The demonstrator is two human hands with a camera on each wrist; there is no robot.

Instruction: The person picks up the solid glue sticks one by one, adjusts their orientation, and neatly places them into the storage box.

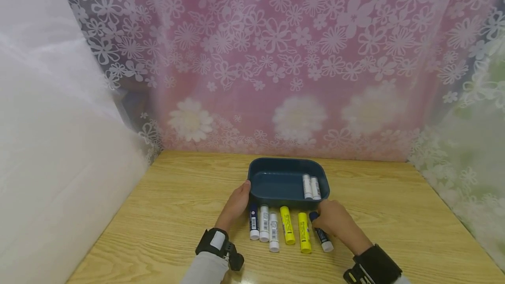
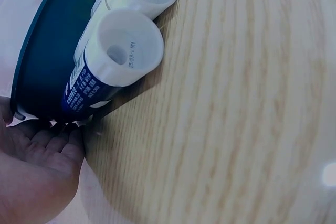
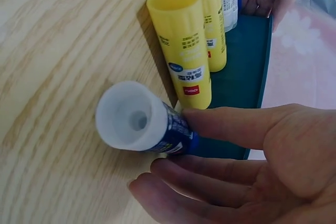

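Note:
My left hand (image 1: 236,201) grips the left front corner of a dark blue-green tray (image 1: 272,159), thumb at its rim. My right hand (image 1: 336,220) pinches a dark blue glue stick (image 1: 325,243) with a white end between thumb and fingers, in front of the tray's right corner. In the right wrist view this glue stick (image 3: 134,119) points its hollow white end at the camera. Left of it lie two yellow glue sticks (image 1: 304,232), then two white glue sticks (image 1: 274,231) and another dark blue glue stick (image 1: 254,222) near my left hand.
Two white glue sticks (image 1: 311,186) lie side by side within the tray's right end. The wooden table (image 1: 165,214) extends on both sides and toward me. A pink flowered curtain (image 1: 252,78) hangs behind, with pale sheets at left and right.

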